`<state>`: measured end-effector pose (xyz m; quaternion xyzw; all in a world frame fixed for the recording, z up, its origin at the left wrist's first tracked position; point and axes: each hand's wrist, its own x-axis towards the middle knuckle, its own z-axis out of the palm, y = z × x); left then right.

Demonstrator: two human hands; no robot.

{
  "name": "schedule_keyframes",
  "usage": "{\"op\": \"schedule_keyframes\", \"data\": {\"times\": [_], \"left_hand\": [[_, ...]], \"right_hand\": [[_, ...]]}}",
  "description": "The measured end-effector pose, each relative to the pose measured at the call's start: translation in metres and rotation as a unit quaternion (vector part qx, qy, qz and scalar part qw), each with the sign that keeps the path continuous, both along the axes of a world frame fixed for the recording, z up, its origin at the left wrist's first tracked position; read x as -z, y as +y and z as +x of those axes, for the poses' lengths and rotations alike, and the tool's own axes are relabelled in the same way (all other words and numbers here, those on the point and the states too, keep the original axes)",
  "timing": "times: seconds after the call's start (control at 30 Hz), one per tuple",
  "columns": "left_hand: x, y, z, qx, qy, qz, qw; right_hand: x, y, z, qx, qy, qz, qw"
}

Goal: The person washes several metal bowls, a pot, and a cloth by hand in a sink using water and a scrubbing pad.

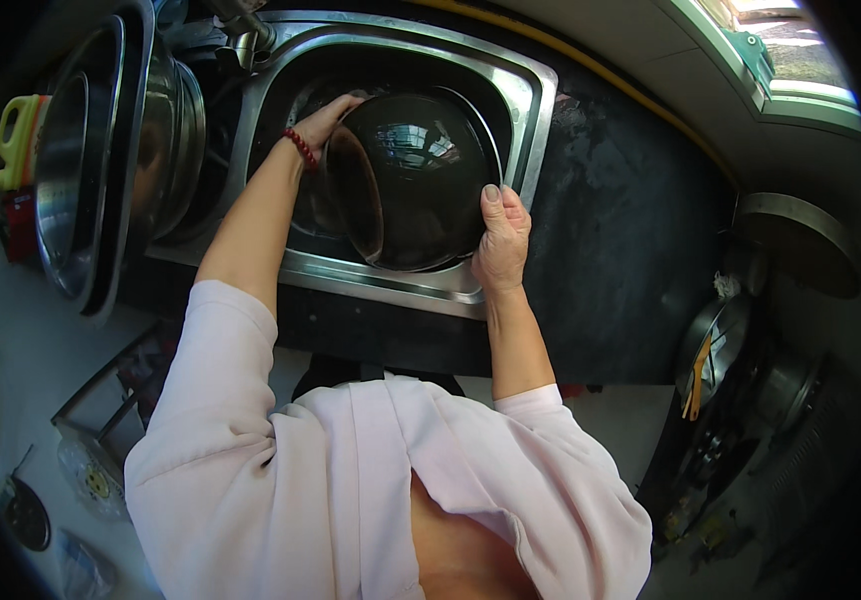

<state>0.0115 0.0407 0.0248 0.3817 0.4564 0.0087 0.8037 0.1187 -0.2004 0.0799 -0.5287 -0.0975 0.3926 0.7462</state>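
Note:
A large round, dark, glossy vessel (430,180), likely a metal bowl or pot, is held tilted over a stainless-steel sink (535,135). Window light reflects off its smooth surface. My left hand (329,124), with a red bead bracelet at the wrist, is at its upper left edge; those fingers are partly hidden behind it. My right hand (504,225) grips the rim at the lower right, thumb on top. Part of the basin shows around the vessel, with something clear or wet at its left side.
Large steel basins (77,165) stand stacked on edge left of the sink, beside a faucet (246,45) and a yellow pump bottle (17,142). The dark countertop (610,225) extends right, towards a pan (708,345) with a wooden utensil (697,375). A window is at upper right.

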Motion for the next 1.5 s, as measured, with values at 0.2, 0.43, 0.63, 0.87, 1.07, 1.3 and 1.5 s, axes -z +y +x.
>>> {"op": "schedule_keyframes", "data": {"times": [0.2,0.43,0.63,0.87,1.07,1.3,1.5], "left_hand": [[0.018,-0.007,-0.022,-0.107,0.035,-0.019,0.993],[0.056,-0.048,-0.050,-0.284,-0.037,-0.096,0.953],[0.015,-0.032,-0.081,-0.229,-0.056,0.037,0.971],[-0.088,-0.063,-0.054,-0.012,0.024,0.464,0.885],[-0.092,-0.118,-0.018,0.219,0.231,0.672,0.668],[-0.091,-0.114,-0.003,0.222,0.283,0.674,0.645],[-0.086,-0.036,-0.045,0.124,0.175,0.596,0.774]], "right_hand": [[0.005,0.013,-0.001,0.012,-0.003,-0.019,1.000],[-0.001,0.045,-0.013,-0.002,-0.212,-0.052,0.976],[0.009,0.055,-0.049,-0.062,-0.317,-0.055,0.945],[0.030,0.051,-0.042,-0.271,-0.316,-0.086,0.905],[0.050,0.034,-0.028,-0.427,-0.297,-0.085,0.850],[0.054,0.047,-0.035,-0.595,-0.359,-0.333,0.638],[0.094,0.045,-0.019,-0.152,-0.088,-0.316,0.932]]}}
